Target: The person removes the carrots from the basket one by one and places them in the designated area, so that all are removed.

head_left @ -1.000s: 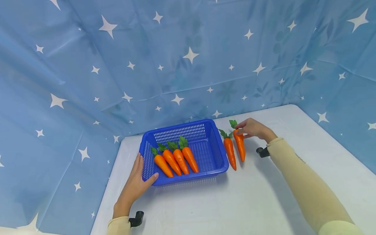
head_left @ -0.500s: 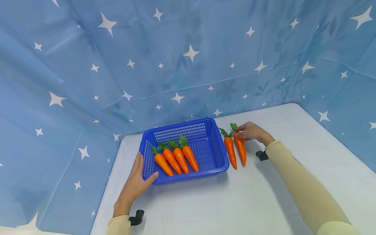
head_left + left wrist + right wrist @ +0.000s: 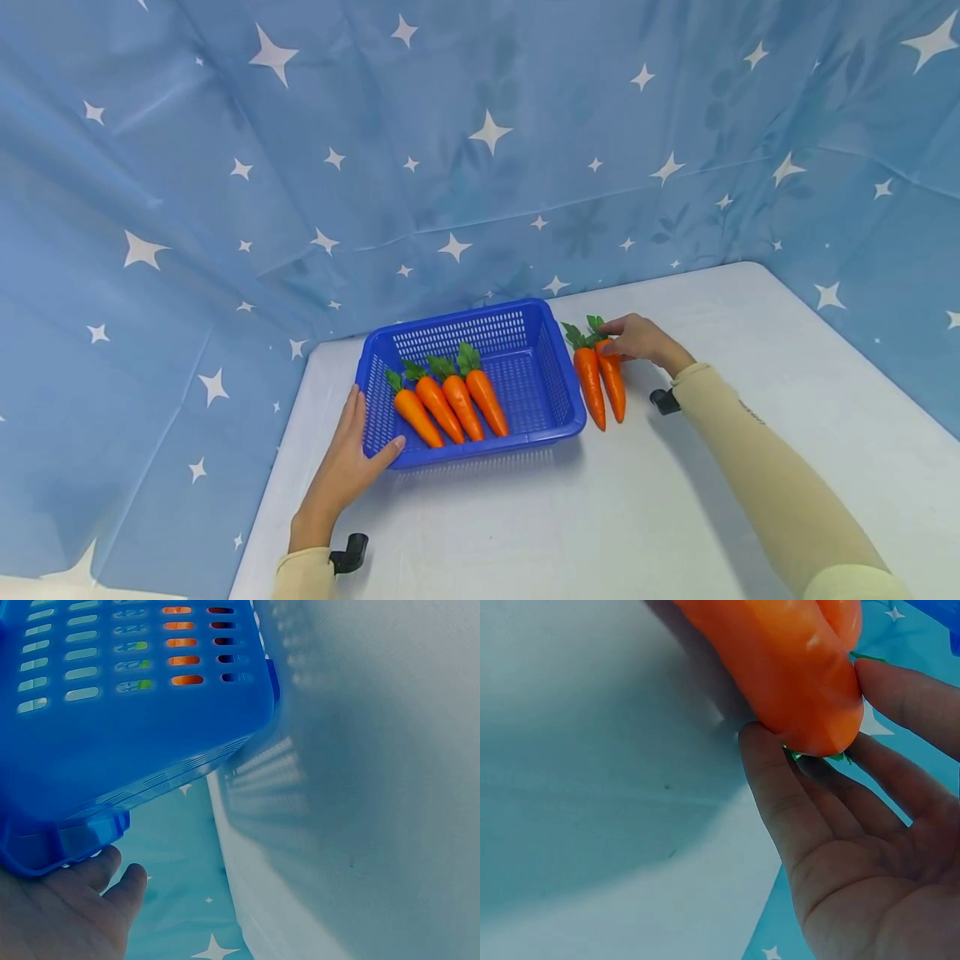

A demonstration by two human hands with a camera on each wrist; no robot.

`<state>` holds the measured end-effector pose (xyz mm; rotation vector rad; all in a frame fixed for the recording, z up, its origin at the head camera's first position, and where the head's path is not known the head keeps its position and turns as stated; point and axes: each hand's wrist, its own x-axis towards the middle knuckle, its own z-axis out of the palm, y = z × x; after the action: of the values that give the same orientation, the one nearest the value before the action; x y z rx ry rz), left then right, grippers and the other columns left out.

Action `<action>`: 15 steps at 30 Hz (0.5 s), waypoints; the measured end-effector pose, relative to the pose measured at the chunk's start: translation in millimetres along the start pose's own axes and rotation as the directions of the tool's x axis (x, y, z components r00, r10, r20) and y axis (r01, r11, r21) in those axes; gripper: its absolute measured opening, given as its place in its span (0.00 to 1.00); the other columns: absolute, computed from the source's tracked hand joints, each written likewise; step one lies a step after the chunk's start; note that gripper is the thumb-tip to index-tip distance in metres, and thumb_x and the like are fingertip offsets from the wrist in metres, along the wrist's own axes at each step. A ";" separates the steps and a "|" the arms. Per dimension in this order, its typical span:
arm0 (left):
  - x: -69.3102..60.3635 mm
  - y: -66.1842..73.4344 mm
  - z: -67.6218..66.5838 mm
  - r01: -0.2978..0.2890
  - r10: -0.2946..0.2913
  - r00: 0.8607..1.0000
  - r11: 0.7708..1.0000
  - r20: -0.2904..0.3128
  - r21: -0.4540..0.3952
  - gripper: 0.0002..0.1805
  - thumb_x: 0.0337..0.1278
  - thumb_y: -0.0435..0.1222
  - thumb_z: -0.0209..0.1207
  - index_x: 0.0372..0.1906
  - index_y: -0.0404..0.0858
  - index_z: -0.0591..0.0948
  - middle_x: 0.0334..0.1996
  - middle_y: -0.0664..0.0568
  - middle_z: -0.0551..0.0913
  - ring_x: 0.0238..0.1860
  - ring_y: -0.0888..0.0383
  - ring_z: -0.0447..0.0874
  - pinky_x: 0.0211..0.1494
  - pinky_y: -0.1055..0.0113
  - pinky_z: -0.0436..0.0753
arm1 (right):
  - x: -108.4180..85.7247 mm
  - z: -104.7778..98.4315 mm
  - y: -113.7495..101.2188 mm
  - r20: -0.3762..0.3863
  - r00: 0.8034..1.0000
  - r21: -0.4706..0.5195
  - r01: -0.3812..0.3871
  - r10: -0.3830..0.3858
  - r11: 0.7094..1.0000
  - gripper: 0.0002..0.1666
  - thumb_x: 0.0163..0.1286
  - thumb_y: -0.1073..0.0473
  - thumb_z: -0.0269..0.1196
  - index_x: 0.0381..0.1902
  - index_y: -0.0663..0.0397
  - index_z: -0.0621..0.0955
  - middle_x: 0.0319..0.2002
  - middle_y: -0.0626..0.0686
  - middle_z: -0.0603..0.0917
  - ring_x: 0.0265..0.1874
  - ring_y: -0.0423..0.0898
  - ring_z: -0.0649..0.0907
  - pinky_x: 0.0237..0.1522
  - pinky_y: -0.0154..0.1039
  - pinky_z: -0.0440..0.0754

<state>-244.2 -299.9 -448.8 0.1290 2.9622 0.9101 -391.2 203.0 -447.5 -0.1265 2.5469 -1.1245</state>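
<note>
At the top of the right-hand orange carrot (image 3: pixel 612 385), beside the basket, my right hand (image 3: pixel 647 342) pinches with thumb and fingertips; the right wrist view shows this hand (image 3: pixel 877 847) at the carrot's thick end (image 3: pixel 802 690). Another carrot (image 3: pixel 589 387) lies against its left side, near the basket wall. My left hand (image 3: pixel 341 467) rests at the left front corner of the blue basket (image 3: pixel 480 452), fingers straight along the side, thumb on the front rim. In the left wrist view the fingers of this hand (image 3: pixel 82 907) touch the basket's rim (image 3: pixel 67 844).
Several carrots with green tops (image 3: pixel 459 407) lie side by side in the left and middle of the basket. A white-covered table (image 3: pixel 525 533) bears everything. A blue curtain with white stars (image 3: pixel 450 150) hangs behind and at both sides.
My right hand has shifted the right-hand carrot slightly down and left, closing the gap to the carrot beside it. My left hand and the basket have hardly moved.
</note>
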 end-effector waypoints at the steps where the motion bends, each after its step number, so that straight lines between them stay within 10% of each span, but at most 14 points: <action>1: 0.0 0.1 0.0 -0.001 0.001 1.000 1.000 0.001 0.001 0.63 0.70 0.64 0.60 0.88 0.39 0.35 0.88 0.42 0.32 0.86 0.36 0.37 0.79 0.34 0.49 | 0.3 0.8 0.3 -0.003 1.000 -0.003 -0.001 0.001 1.000 0.34 0.77 0.61 0.64 0.76 0.71 0.72 0.73 0.74 0.71 0.64 0.67 0.80 0.61 0.53 0.84; 15: 0.2 -1.6 0.6 -0.019 0.019 1.000 1.000 -0.007 -0.003 0.64 0.68 0.68 0.58 0.88 0.39 0.35 0.88 0.41 0.33 0.86 0.36 0.37 0.79 0.34 0.50 | 1.7 4.9 1.9 -0.043 0.999 -0.040 0.001 -0.002 0.999 0.42 0.74 0.60 0.65 0.80 0.71 0.65 0.75 0.76 0.68 0.57 0.65 0.85 0.61 0.56 0.84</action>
<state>-244.5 -300.9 -450.2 0.1543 2.9709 0.9190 -391.0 200.4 -452.4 -0.1153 2.6082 -1.0887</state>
